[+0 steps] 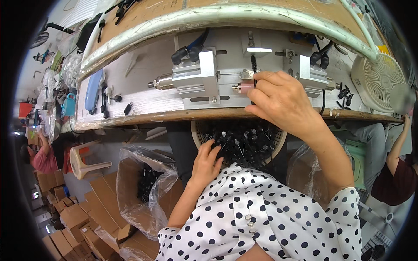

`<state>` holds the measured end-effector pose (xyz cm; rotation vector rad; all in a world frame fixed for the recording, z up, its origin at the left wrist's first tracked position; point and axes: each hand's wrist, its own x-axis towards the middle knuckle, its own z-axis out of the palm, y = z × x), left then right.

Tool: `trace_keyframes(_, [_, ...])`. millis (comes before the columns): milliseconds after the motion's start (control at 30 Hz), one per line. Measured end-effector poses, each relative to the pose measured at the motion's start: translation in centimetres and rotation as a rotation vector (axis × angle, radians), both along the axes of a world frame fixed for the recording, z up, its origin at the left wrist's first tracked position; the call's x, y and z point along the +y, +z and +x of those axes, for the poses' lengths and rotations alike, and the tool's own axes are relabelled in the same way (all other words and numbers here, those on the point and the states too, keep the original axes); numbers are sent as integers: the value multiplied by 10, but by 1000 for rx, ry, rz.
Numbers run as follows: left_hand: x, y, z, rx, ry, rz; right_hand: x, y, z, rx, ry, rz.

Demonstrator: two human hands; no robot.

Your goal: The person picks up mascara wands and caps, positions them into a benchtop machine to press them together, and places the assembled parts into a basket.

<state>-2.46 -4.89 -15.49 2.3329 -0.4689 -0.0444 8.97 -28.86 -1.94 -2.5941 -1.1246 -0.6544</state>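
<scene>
At the machine in the middle of the bench, my right hand (278, 98) is closed at the fingertips on a thin black rod-shaped part (254, 64). The part stands upright below a silver bracket (257, 51), and its lower end is partly hidden by my fingers. Beside those fingers sit a small metal block (247, 75) and a pinkish cylinder with a metal tip (244, 88). My left hand (206, 163) lies at the left side of a round basket (278, 148) on my lap, its fingers apart over a heap of small black parts (239, 141).
Silver pneumatic cylinders (193, 80) (311, 71) flank the fixture. A fan (383, 80) stands at the right bench end, near loose black parts (345, 96). A blue case (93, 91) lies at left. Below are a plastic-lined box (146, 187) and cartons (102, 200). Other people sit at both sides.
</scene>
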Motion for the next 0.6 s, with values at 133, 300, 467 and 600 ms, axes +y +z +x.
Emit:
trace_keyframes(133, [2, 16, 11, -77, -95, -56, 3, 3, -18, 5, 78, 154])
trace_keyframes(300, [32, 123, 8, -112, -32, -657, 6, -22, -81, 310, 151, 344])
trace_keyframes(467, [58, 226, -19, -317, -526, -948, 14, -84, -111, 403, -54, 240])
trace_keyframes(600, [35, 236, -23, -219, -738, -1187, 21, -115, -119, 428, -178, 249])
